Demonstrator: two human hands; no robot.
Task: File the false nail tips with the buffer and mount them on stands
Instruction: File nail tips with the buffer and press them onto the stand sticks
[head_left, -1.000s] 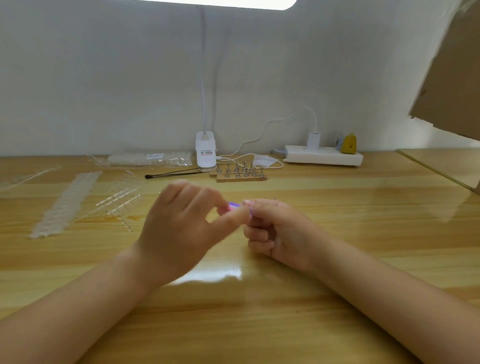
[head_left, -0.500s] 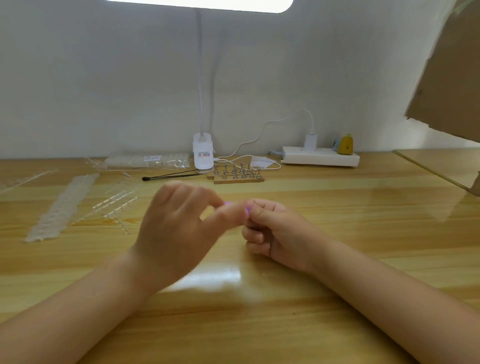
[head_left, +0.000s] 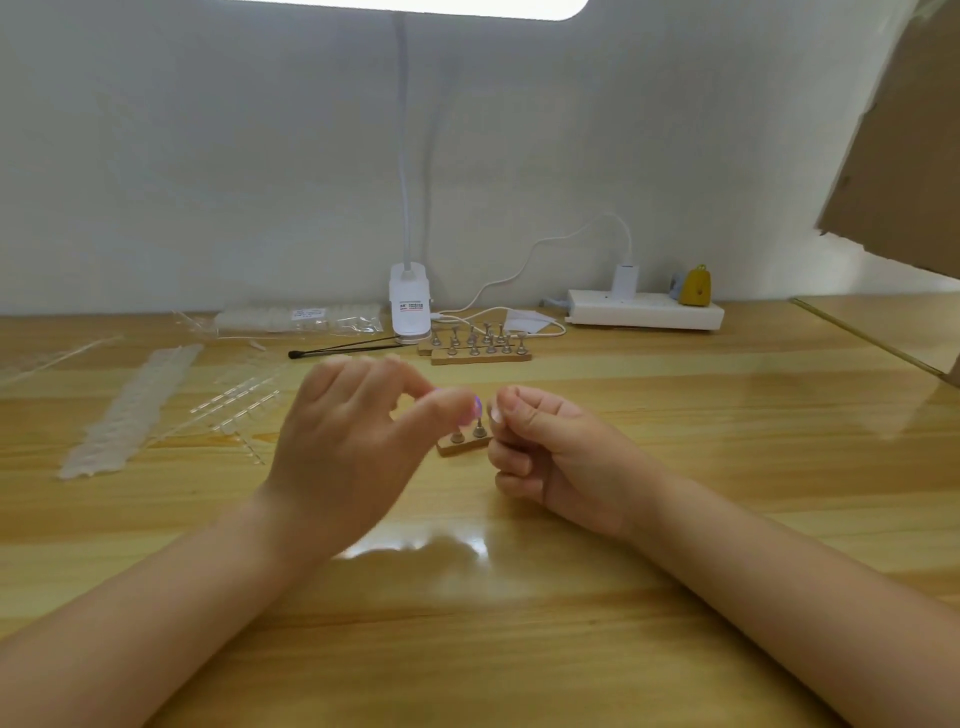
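Head view: the left hand (head_left: 348, 447) is raised over the glossy wooden table (head_left: 519, 649), thumb and forefinger pressed together on a small purple item (head_left: 474, 407), probably the buffer, though motion blur prevents a firm identification. The right hand (head_left: 550, 452) sits just beside it, fingers curled, thumb and forefinger pinched together at the top; whether a false nail tip is held there cannot be told, since any clear tip is too small to resolve. A small wooden block with metal stands (head_left: 464, 441) lies directly beyond and between the two hands, partly hidden by the right hand. Risk, as a judgement: a clear tip held by such a narrow pinch may spring free under filing pressure and be hard to find on the reflective surface; either hand, if lowered carelessly, may knock the near block over. Farther back, a longer wooden block carrying two rows of metal stands (head_left: 480, 347) lies by the white clip lamp base (head_left: 410, 306), with a thin black tool (head_left: 343, 349) to its left. Strips of clear nail tips (head_left: 130, 410) lie far left, a white power strip (head_left: 644, 314) far right. Nothing obstructs the path to the near block.
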